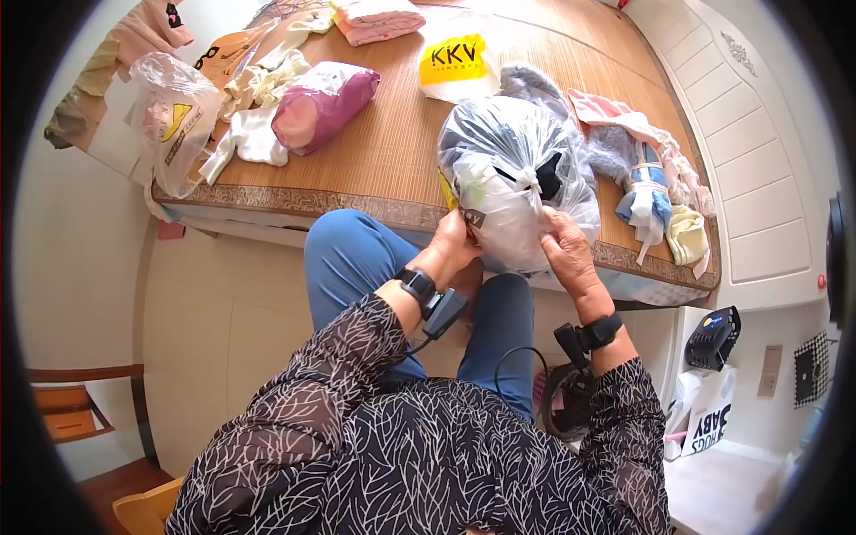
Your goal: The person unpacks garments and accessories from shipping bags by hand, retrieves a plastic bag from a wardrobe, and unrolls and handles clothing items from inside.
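Observation:
In front of me on the bed's edge sits a stuffed clear-and-white plastic bag (508,192), its top drawn into a knot. Something black shows through near the knot. My left hand (453,241) grips the bag's lower left side, beside some yellow and dark print; most of its fingers are hidden. On the lower right side, my right hand (568,247) is closed on the plastic, thumb and fingers just below the knot. Touching the bag's right side is grey fluffy cloth (612,150). A rolled blue garment (649,192) tied with white lies farther right.
The bed has a woven mat (374,183). At its back lies a yellow KKV bag (456,64) and folded pink cloth (379,20). Leftward are a purple package (325,105), white clothing (248,147) and a clear bag (178,116). A white headboard (758,169) stands right.

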A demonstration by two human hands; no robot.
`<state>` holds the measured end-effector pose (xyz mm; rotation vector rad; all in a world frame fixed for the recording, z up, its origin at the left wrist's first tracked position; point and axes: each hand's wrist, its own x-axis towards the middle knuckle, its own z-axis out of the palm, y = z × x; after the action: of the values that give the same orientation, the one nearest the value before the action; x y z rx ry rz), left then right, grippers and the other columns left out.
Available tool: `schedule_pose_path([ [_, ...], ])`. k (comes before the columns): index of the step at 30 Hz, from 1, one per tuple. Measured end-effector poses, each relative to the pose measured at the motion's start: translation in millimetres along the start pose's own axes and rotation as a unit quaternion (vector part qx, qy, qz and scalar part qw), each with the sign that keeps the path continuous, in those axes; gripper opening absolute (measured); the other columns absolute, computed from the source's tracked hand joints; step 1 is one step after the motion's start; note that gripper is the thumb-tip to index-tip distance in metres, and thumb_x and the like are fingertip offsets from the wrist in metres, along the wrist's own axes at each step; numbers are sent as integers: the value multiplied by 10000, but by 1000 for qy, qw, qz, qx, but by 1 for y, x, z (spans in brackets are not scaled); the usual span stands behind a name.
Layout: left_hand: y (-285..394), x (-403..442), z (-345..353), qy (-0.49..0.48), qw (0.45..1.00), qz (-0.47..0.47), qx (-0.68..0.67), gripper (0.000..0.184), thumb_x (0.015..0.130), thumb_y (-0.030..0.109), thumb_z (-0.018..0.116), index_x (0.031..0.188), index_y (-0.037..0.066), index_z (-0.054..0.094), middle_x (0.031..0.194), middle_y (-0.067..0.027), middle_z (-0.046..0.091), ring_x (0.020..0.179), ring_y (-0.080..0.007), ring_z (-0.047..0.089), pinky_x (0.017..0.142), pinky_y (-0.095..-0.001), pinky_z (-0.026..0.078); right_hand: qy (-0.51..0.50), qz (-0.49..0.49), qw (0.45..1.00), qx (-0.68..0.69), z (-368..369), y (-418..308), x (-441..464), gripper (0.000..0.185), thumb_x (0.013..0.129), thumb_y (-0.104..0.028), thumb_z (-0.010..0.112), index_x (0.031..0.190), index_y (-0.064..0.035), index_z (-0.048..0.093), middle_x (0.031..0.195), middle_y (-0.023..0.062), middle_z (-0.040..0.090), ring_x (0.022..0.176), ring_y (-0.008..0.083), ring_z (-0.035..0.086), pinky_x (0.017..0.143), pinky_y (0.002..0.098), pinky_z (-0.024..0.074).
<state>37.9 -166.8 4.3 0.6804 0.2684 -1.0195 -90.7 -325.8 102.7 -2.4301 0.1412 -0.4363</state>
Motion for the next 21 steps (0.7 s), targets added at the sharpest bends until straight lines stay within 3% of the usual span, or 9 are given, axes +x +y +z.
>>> schedule_pose_path([
  [2,11,-34,14,-28,998,2,-49,572,954,511,371,1364,117,430,1341,-122,498,1212,-303,471,1013,-533,351,14,-6,1000,2,3,3,-2,391,804,3,550,1194,-14,558,1114,146,580,979,255,592,852,306,477],
  [6,18,-68,27,-3,1000,13,-7,515,943,463,445,1348,144,444,1292,-89,531,1177,-291,495,996,-555,351,7,2,1000,20,5,-3,-4,365,795,-3,558,1160,-11,578,1100,149,582,976,271,592,846,318,481],
  [9,-4,-35,-11,8,992,33,119,406,933,338,527,1274,120,497,1203,-68,569,1102,-253,537,959,-508,404,-16,-1,999,36,4,-15,-4,331,788,-31,567,1117,-5,596,1098,172,589,979,317,595,865,354,479],
  [11,-10,-34,-23,0,995,43,86,331,930,244,540,1226,97,521,1145,-59,581,1051,-226,556,928,-461,438,-19,-28,999,24,4,-16,-1,300,805,-53,581,1099,-1,602,1078,171,601,965,308,600,842,346,489],
  [14,-11,-39,-22,10,997,51,54,271,934,151,522,1190,65,538,1107,-61,591,1015,-205,570,891,-402,471,-3,17,992,124,12,-8,0,231,855,-108,580,1056,-1,616,976,145,627,806,238,635,719,314,515],
  [17,-13,-39,-25,14,997,42,60,270,935,113,505,1199,65,534,1104,-62,590,1009,-197,572,883,-388,477,-37,166,961,221,0,-28,6,216,906,-144,569,1058,-3,629,851,55,626,590,93,587,580,244,501],
  [20,-10,-37,-25,6,994,31,104,306,929,97,503,1234,80,509,1123,-66,582,1022,-196,565,886,-386,473,-15,145,978,151,-1,-31,21,217,911,-182,552,1023,-12,630,767,67,611,530,96,564,524,242,477],
  [21,-11,-36,-25,5,992,27,121,322,926,93,503,1248,85,498,1132,-68,578,1030,-196,561,887,-384,471,-6,158,980,118,-2,-34,27,190,892,-171,563,999,-29,631,768,95,638,604,178,622,587,295,504],
])
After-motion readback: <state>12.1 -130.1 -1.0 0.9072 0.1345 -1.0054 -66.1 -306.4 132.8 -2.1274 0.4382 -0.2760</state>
